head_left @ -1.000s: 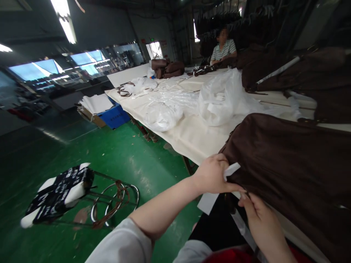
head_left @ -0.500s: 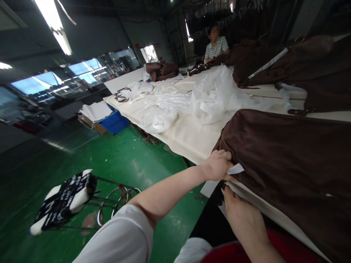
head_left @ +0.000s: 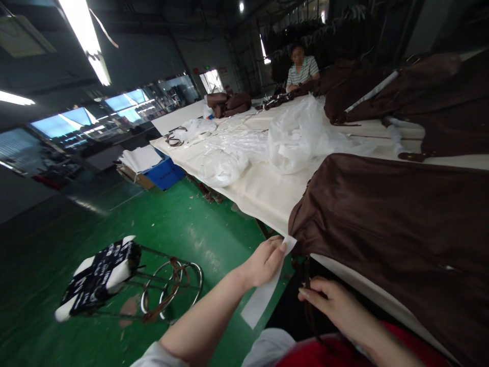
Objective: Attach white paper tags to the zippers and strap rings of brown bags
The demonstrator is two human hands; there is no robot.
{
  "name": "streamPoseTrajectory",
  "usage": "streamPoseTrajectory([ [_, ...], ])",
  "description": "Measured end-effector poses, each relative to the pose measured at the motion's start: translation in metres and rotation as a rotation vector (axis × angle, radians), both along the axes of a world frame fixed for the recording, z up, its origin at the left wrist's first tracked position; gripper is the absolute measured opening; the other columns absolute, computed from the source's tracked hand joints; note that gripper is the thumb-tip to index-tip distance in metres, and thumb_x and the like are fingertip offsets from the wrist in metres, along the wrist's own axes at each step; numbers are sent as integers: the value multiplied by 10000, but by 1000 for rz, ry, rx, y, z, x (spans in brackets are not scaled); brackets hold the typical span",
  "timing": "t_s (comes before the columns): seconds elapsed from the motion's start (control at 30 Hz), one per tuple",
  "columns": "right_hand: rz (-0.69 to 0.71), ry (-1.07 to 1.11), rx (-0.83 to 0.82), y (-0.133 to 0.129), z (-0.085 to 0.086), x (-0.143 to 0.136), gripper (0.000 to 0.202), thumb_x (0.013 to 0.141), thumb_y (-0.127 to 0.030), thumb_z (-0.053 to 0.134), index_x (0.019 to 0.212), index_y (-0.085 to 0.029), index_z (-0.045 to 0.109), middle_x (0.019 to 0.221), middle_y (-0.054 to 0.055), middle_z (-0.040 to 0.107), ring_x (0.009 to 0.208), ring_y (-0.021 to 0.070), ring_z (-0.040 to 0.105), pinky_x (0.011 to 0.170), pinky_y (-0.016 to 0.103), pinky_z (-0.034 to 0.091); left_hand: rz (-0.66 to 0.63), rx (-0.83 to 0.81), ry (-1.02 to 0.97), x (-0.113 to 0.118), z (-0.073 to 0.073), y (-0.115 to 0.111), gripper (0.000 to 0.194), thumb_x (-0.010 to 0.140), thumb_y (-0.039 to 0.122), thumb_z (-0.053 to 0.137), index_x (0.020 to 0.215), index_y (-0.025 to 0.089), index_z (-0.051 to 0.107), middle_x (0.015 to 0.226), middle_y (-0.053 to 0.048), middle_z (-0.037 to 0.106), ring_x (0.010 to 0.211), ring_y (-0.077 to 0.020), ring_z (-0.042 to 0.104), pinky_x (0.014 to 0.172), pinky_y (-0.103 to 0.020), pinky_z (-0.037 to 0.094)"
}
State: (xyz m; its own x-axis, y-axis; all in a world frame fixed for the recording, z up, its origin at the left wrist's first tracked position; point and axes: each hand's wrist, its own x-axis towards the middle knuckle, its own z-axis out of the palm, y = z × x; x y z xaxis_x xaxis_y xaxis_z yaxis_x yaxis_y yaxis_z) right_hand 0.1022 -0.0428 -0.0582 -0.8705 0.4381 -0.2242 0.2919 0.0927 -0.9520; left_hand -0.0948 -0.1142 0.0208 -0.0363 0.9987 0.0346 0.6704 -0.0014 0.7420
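Observation:
A large dark brown leather-like bag (head_left: 397,214) lies on the cream-covered table (head_left: 263,191), its near corner at the table's edge. Beyond that edge, to the left of the corner, my left hand (head_left: 265,261) pinches a white strip (head_left: 260,302) between thumb and fingers. The strip's long end hangs below the hand, and a short end sticks up above it. My right hand (head_left: 336,300) is lower, just under the bag's corner, with its fingers closed on a narrow dark brown strap (head_left: 306,272). The strap's lower part is hard to make out against dark clothing.
Clear plastic bags (head_left: 294,137) lie along the table, with more brown bags (head_left: 374,92) behind. A person (head_left: 303,71) sits at the far side. A stool (head_left: 101,272) stands on the green floor at left, and a blue box (head_left: 165,172) is beyond.
My left hand has moved left and down from the bag's corner, drawing the white strip out. My right hand has shifted slightly lower, and the strap now shows in it.

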Motion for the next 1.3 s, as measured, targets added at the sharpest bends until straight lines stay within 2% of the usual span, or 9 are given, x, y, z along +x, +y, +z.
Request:
streamPoseTrajectory([
  [0.07, 30, 40, -259, -3, 6, -1, 338, 838, -516, 588, 865, -202, 710, 738, 8, 642, 679, 153, 574, 659, 254, 448, 56, -99, -57, -5, -11, -26, 493, 989, 498, 225, 707, 169, 461, 743, -12, 477, 690, -126, 443, 690, -255, 413],
  [0.17, -96, 119, -503, -9, 6, -3, 363, 739, -514, 717, 877, -179, 703, 666, -9, 598, 592, 121, 515, 588, 234, 430, 125, -196, -152, -8, -30, -55, 451, 911, 563, 442, 702, 164, 454, 712, 21, 426, 641, -97, 391, 599, -221, 368],
  [0.3, -304, 240, -711, -14, 4, -6, 292, 685, -413, 804, 861, -203, 706, 719, -6, 610, 625, 110, 542, 609, 220, 468, 269, -300, -481, -8, -50, -78, 514, 717, 633, 672, 707, 153, 489, 626, 53, 407, 547, -65, 341, 490, -196, 293],
  [0.4, -418, 289, -786, -16, 5, -8, 264, 681, -373, 818, 867, -222, 707, 851, 17, 655, 681, 123, 594, 621, 221, 510, 269, -299, -527, -10, -54, -86, 535, 691, 645, 687, 698, 119, 590, 626, 12, 514, 547, -77, 426, 508, -203, 344],
  [0.53, -592, 329, -786, -16, 11, -12, 286, 673, -375, 825, 883, -225, 703, 892, 34, 688, 709, 139, 636, 617, 212, 548, 137, -201, -360, -15, -49, -92, 431, 823, 539, 621, 782, 117, 693, 723, -50, 628, 675, -122, 559, 639, -218, 425],
  [0.7, -714, 338, -735, -17, 15, -18, 290, 669, -395, 824, 863, -212, 710, 885, 40, 717, 696, 128, 661, 649, 196, 578, 52, -156, -236, -21, -43, -100, 351, 875, 453, 589, 826, 132, 718, 730, -54, 648, 694, -121, 571, 682, -211, 434],
  [1.0, -722, 321, -669, -21, 14, -21, 285, 675, -407, 814, 853, -212, 709, 860, 44, 723, 694, 138, 672, 650, 192, 590, 16, -311, -467, -30, -55, -119, 398, 806, 485, 663, 862, 96, 723, 787, -65, 668, 718, -128, 578, 676, -211, 447],
  [1.13, -713, 312, -669, -23, 12, -21, 289, 666, -393, 820, 858, -210, 705, 872, 48, 720, 695, 147, 674, 657, 218, 600, 71, -359, -527, -30, -56, -123, 442, 762, 532, 687, 840, 99, 720, 765, -52, 658, 710, -126, 562, 666, -211, 443],
  [1.3, -709, 290, -643, -25, 10, -20, 336, 634, -417, 841, 850, -202, 700, 874, 52, 720, 704, 145, 673, 673, 214, 597, 141, -411, -666, -30, -52, -125, 484, 696, 564, 731, 790, 90, 702, 711, -34, 623, 658, -111, 526, 627, -210, 441],
])
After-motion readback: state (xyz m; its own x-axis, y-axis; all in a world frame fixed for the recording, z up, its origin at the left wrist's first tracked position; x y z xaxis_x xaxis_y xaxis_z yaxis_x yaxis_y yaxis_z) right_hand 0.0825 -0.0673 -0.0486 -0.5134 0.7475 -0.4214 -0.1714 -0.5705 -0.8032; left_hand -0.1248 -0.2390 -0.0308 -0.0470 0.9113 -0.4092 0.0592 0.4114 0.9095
